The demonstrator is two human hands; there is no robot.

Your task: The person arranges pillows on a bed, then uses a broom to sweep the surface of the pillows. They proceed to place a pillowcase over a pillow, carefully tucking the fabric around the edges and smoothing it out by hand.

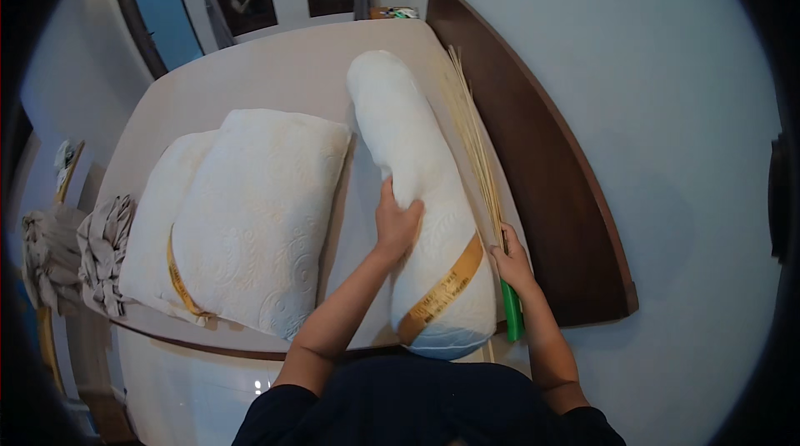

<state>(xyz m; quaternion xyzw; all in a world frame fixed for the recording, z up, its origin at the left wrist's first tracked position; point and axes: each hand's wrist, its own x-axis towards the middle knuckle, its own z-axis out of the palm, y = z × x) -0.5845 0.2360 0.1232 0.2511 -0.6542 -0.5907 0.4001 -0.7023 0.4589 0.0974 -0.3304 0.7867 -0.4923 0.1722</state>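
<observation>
A long white bolster (pixel 406 133) with a gold band near its close end lies lengthwise on the bed. My left hand (pixel 398 224) grips its left side, and the cover dents under the fingers. In my right hand (pixel 514 258) is a stick broom (pixel 473 143) with a green handle, held where the thin bristles meet the handle. The bristles stretch away along the gap between the bolster and the headboard. Left of the bolster rest two white quilted pillows (pixel 262 208), one overlapping the other, with a gold band at the lower left.
The mattress (pixel 300 71) has a plain beige surface. A dark wooden headboard (pixel 531 152) rises along the right against the wall. Crumpled grey-brown cloth (pixel 106 252) lies at the left edge. A small nightstand (pixel 390 13) with small items stands beyond the far end.
</observation>
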